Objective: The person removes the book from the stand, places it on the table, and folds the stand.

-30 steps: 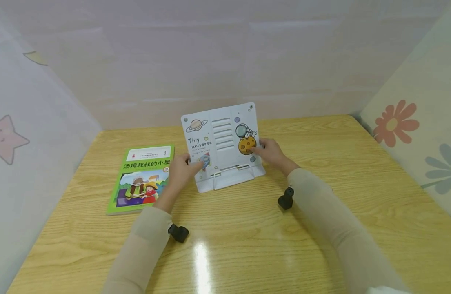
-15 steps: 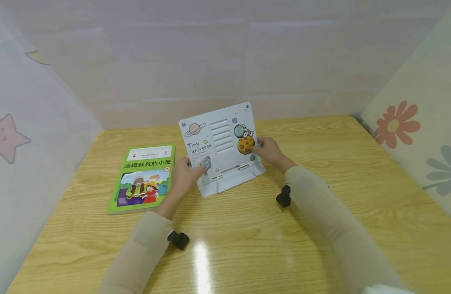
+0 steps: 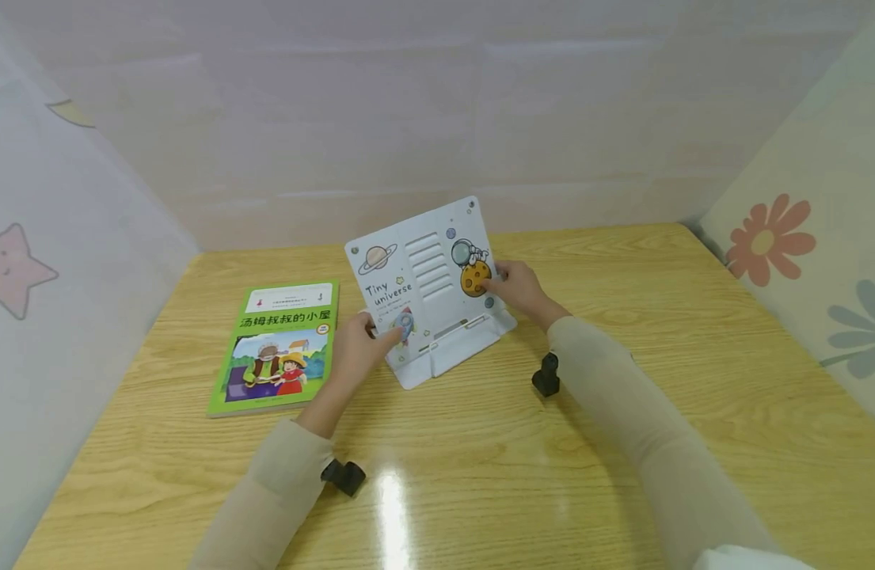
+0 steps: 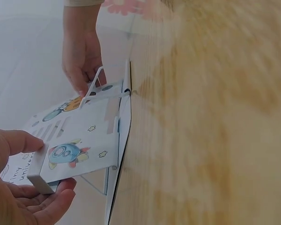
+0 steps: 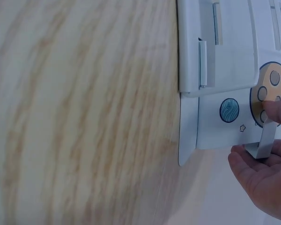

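Observation:
A white book stand printed with planets, a rocket and an astronaut is propped up at an angle on the table. My left hand grips its left edge, thumb on the front by the rocket and fingers behind, as the left wrist view also shows. On the opposite edge, my right hand pinches the panel beside the orange moon. A wire page holder stands out from the front near the bottom ledge. Part of the rear support shows beneath the panel in the left wrist view.
To the left of the stand lies a green picture book with a cartoon cover. The wooden table reaches back to a pale draped wall, with patterned side walls left and right. Black wrist cameras sit on both sleeves.
Both hands have turned the book stand: its left end has come nearer to me and its top has shifted slightly left. The green book has stayed in place.

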